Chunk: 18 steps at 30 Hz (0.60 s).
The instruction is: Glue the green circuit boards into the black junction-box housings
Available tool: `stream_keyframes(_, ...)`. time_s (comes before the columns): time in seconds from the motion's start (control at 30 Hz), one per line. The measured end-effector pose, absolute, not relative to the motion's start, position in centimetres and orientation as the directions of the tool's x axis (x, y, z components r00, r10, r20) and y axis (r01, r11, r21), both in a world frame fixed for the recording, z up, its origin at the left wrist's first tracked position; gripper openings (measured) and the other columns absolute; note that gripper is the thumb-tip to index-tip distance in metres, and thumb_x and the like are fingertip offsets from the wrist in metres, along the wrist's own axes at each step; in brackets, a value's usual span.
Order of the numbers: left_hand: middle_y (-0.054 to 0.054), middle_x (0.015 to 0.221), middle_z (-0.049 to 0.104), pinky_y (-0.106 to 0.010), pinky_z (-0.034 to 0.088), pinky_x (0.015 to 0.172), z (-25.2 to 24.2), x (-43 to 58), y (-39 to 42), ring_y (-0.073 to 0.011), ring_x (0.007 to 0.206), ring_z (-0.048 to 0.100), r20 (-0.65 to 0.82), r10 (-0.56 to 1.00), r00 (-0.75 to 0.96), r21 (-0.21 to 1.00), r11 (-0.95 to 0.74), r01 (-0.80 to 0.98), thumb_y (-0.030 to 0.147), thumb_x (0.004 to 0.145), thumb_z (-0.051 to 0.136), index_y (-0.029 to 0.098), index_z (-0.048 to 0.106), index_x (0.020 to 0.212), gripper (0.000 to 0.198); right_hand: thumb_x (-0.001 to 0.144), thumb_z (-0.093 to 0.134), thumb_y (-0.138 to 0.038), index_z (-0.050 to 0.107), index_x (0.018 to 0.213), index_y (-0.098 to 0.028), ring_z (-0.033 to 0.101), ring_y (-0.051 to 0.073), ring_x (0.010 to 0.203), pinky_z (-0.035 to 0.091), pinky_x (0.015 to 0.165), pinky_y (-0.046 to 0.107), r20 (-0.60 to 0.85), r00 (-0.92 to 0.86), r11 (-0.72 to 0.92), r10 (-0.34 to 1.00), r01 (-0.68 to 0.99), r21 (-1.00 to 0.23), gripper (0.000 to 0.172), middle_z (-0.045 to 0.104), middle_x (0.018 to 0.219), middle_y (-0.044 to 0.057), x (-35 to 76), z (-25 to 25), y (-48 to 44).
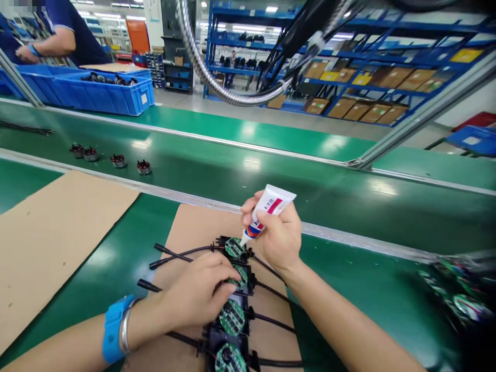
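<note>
left hand [201,292] is curled over the boards [231,316], can't tell if it's gripping, right hand [282,235] is clamped on a white tube [268,206], tip at the board just past the left fingers, tube print too blurry to read… way beyond the left hand, blue bin [112,101] of dark parts [108,78], unreadable white label [144,98]

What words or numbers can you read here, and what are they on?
White squeeze tube with red and blue print in the right hand: perhaps "K"; the rest is blurred or covered.
White label on the blue plastic bin: too small to read.
Labels on the brown cardboard boxes: too small too.
</note>
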<state>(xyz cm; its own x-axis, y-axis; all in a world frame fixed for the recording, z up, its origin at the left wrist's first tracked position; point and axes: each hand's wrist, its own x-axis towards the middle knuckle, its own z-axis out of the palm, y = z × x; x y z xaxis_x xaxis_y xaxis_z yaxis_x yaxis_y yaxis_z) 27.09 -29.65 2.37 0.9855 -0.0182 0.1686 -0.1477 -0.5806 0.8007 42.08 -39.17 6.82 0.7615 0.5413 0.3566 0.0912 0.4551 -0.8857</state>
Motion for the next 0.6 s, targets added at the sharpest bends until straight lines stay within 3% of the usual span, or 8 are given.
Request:
stream_keyframes(0.1, -0.007, 0.106, 0.061, -0.034, 0.047, 0.086, 1.5, 26.9, -30.0, -0.0201, 0.095, 0.055, 0.195, -0.057, 0.979, 0.702, -0.689, -0.180, 0.017, 0.090, 0.047, 0.019, 0.063, 0.108, 0.024, 0.080, 0.058, -0.033, 0.061, 0.087, -0.019, 0.051, 0.011, 0.056, 0.044, 0.053, 0.026, 0.311, 0.736, 0.433, 0.601, 0.027, -0.901, 0.015, 0.055, 0.064, -0.003, 43.2, 6.4, -38.4)
stream_keyframes(0.2, -0.009, 0.123, 0.056, -0.041, 0.046, 0.092, 1.2, 26.9, -30.2, -0.0246, 0.104, 0.052, 0.185, -0.082, 0.979, 0.575, -0.799, -0.175, 0.019, 0.091, 0.046, 0.017, 0.055, 0.122, 0.032, 0.084, 0.058, -0.036, 0.057, 0.071, -0.019, 0.052, 0.011, 0.054, 0.044, 0.051, 0.025, 0.241, 0.716, 0.325, 0.655, 0.020, -0.945, 0.022, 0.052, 0.061, -0.002, 43.5, 5.9, -37.8)
stream_keyframes(0.33, -0.010, 0.139, 0.048, -0.044, 0.044, 0.094, 0.9, 26.8, -30.5, -0.0288, 0.112, 0.049, 0.158, -0.121, 0.980, 0.423, -0.888, -0.178, 0.020, 0.091, 0.043, 0.015, 0.046, 0.133, 0.042, 0.086, 0.060, -0.038, 0.057, 0.085, -0.021, 0.040, 0.007, 0.042, 0.037, 0.040, 0.021, 0.190, 0.699, 0.334, 0.690, -0.074, -0.940, 0.017, 0.046, 0.057, -0.007, 43.0, 5.3, -36.9)
stream_keyframes(0.43, -0.009, 0.142, 0.046, -0.042, 0.043, 0.093, 0.7, 26.7, -30.6, -0.0283, 0.113, 0.050, 0.151, -0.129, 0.980, 0.390, -0.903, -0.179, 0.023, 0.094, 0.041, 0.015, 0.045, 0.134, 0.042, 0.088, 0.057, -0.046, 0.052, 0.075, -0.021, 0.028, 0.005, 0.037, 0.031, 0.037, 0.018, 0.199, 0.708, 0.399, 0.678, -0.127, -0.908, 0.029, 0.033, 0.050, -0.010, 42.8, 4.8, -36.2)
stream_keyframes(0.6, -0.009, 0.142, 0.046, -0.042, 0.042, 0.092, 0.8, 26.6, -30.6, -0.0282, 0.113, 0.049, 0.138, -0.127, 0.982, 0.377, -0.910, -0.171, 0.026, 0.095, 0.040, 0.014, 0.046, 0.133, 0.041, 0.091, 0.051, -0.050, 0.047, 0.069, -0.021, 0.024, 0.005, 0.035, 0.027, 0.034, 0.018, 0.248, 0.727, 0.406, 0.640, -0.046, -0.913, 0.037, 0.030, 0.048, -0.009, 42.7, 4.3, -35.7)
